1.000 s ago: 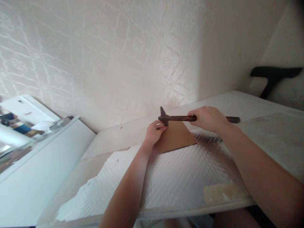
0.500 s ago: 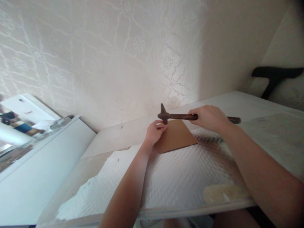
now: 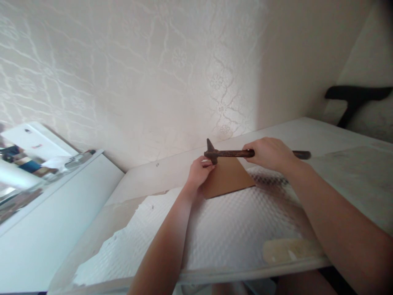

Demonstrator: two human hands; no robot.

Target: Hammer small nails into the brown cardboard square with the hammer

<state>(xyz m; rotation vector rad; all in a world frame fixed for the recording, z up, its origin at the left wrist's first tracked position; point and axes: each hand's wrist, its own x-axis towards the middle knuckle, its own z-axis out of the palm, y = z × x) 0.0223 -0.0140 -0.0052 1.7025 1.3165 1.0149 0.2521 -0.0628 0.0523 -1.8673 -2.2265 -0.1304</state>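
Observation:
My right hand [image 3: 268, 153] is closed round the shaft of a dark, rusty hammer [image 3: 229, 153], held level above the table. The hammer's head sits just over my left hand's fingertips. My left hand [image 3: 199, 172] rests at the left corner of a brown cardboard piece [image 3: 229, 178], fingers pinched together near the hammer head; whatever they hold is too small to make out. The cardboard lies on a white textured sheet [image 3: 233, 229] that covers part of the table.
The pale table [image 3: 307, 131] stands against a patterned wall [image 3: 153, 73]. A white cabinet [image 3: 61, 213] with clutter on top is at the left. A dark chair back [image 3: 353, 98] shows at the far right. The table's near edge runs along the bottom.
The hammer head rose slightly half a second ago and has come back down to my left fingertips. My left hand and the cardboard have stayed put.

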